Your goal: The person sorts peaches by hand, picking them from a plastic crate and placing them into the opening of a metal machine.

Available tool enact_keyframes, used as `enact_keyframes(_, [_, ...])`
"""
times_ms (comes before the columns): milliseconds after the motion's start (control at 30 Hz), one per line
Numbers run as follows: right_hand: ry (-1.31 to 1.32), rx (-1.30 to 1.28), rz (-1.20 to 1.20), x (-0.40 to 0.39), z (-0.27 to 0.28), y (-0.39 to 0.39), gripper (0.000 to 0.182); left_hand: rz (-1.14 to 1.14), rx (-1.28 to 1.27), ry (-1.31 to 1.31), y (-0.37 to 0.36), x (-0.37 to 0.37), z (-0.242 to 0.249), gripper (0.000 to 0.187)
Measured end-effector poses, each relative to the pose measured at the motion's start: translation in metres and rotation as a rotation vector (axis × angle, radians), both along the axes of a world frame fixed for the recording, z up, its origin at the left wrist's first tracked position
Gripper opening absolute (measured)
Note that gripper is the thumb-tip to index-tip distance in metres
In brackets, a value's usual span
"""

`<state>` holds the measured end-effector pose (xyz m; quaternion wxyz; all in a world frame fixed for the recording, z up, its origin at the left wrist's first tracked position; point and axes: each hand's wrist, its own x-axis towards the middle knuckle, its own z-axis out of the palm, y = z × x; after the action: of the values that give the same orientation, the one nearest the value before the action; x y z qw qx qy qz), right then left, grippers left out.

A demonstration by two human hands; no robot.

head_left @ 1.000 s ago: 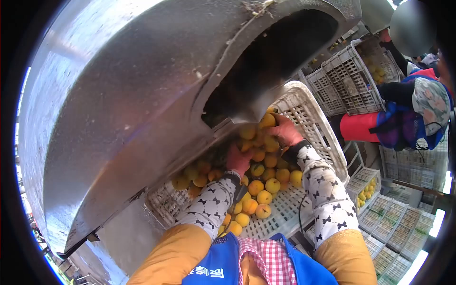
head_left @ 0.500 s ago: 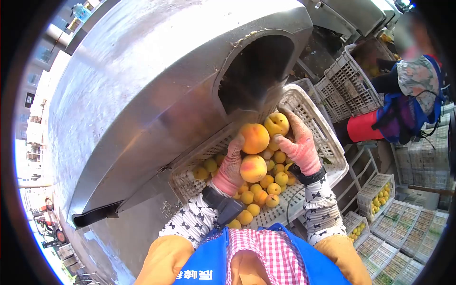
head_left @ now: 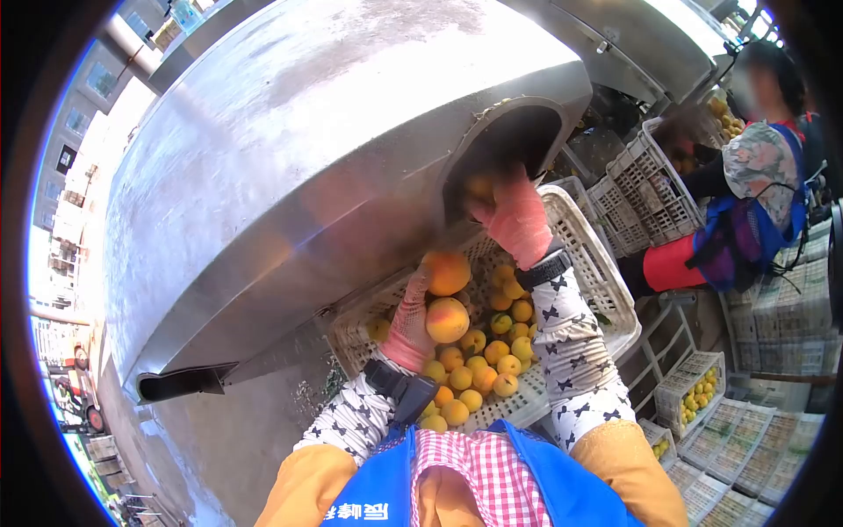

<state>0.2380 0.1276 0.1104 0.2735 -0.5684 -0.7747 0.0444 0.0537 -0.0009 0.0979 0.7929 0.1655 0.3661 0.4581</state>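
Observation:
My left hand (head_left: 410, 321), in a pink glove, is closed around two large orange-yellow peaches, an upper peach (head_left: 449, 273) and a lower peach (head_left: 447, 320), just above the crate. My right hand (head_left: 516, 215), gloved alike, reaches into the dark opening (head_left: 536, 132) of the metal machine. A blurred yellow peach (head_left: 479, 186) shows at its fingers, which are partly lost in shadow. Below both hands, a white plastic crate (head_left: 620, 321) holds many smaller yellow fruits (head_left: 483, 378).
The metal housing (head_left: 290, 211) fills the left and overhangs the crate. At right, a co-worker (head_left: 764, 176) reaches to another crate (head_left: 645, 180). Lower right stand a crate of yellow fruit (head_left: 700, 386) and rows of stacked crates (head_left: 738, 435).
My right hand has moved up from over the crate into the machine's opening, carrying a peach. My left hand still holds its two peaches, slightly lower and further left.

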Motion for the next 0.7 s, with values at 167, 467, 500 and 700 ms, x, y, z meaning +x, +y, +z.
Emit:
enact_keyframes(167, [-0.174, 0.419, 0.018, 0.010, -0.003, 0.011, 0.070, 0.024, 0.191, 0.097, 0.008, -0.002, -0.005, 0.057])
enact_keyframes(467, [0.778, -0.471, 0.248, 0.022, 0.053, -0.097, 0.070, -0.084, 0.648, 0.559, 0.025, 0.021, 0.036, 0.083])
enact_keyframes(500, [0.651, -0.274, 0.154, 0.018, 0.057, -0.091, 0.068, -0.058, 0.623, 0.566, 0.024, 0.023, 0.034, 0.079])
enact_keyframes(700, [0.306, 0.337, -0.082, -0.009, -0.010, -0.024, 0.071, 0.061, 0.072, 0.038, 0.004, 0.007, -0.040, 0.055])
